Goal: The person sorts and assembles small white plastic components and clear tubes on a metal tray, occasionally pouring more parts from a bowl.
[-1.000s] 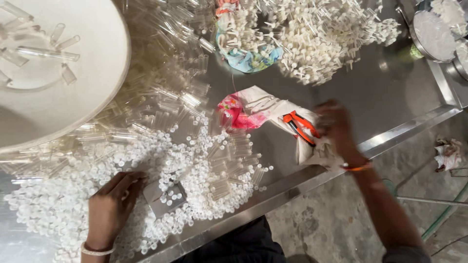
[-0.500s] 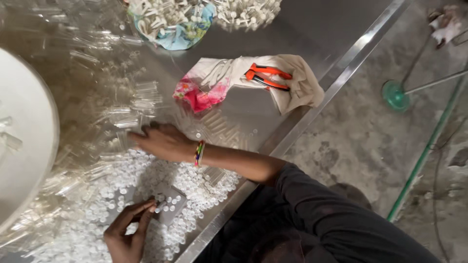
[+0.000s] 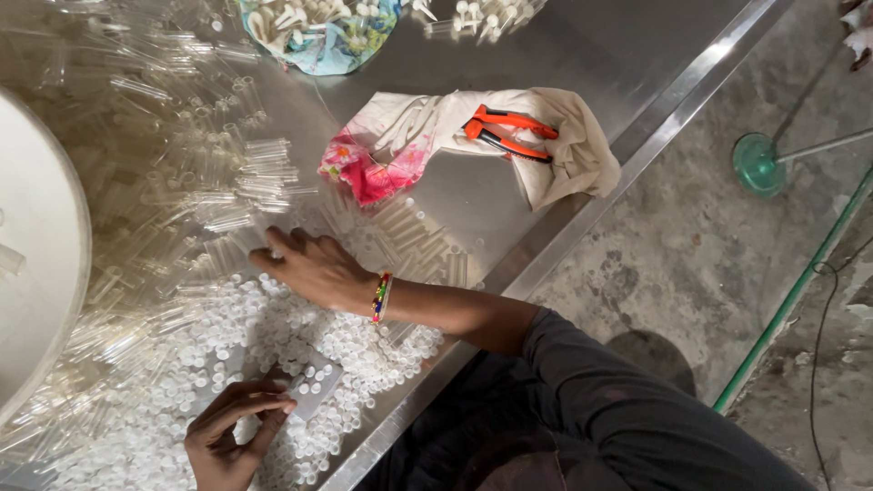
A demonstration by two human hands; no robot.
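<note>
My right hand (image 3: 314, 270), with a beaded band at the wrist, lies palm down across the metal table (image 3: 582, 64), fingers stretched into the pile of clear plastic tubes (image 3: 209, 191). It rests over the heap of small white caps (image 3: 273, 345). My left hand (image 3: 232, 432) is low at the table's near edge, its fingers pinching a small grey flat plate (image 3: 314, 386) that lies among the white caps. Whether the right hand grips any tube is hidden under the palm.
A cream and pink cloth (image 3: 400, 145) carries orange-handled pliers (image 3: 507, 133). A patterned bowl (image 3: 318, 36) of white plastic pieces stands at the far edge. A big white tub (image 3: 36, 245) is at the left. A green round stand base (image 3: 759, 164) sits on the concrete floor.
The view has swung left and down. My right hand left the cloth at the table edge and reached across into the tubes; my left hand stays at the grey plate.
</note>
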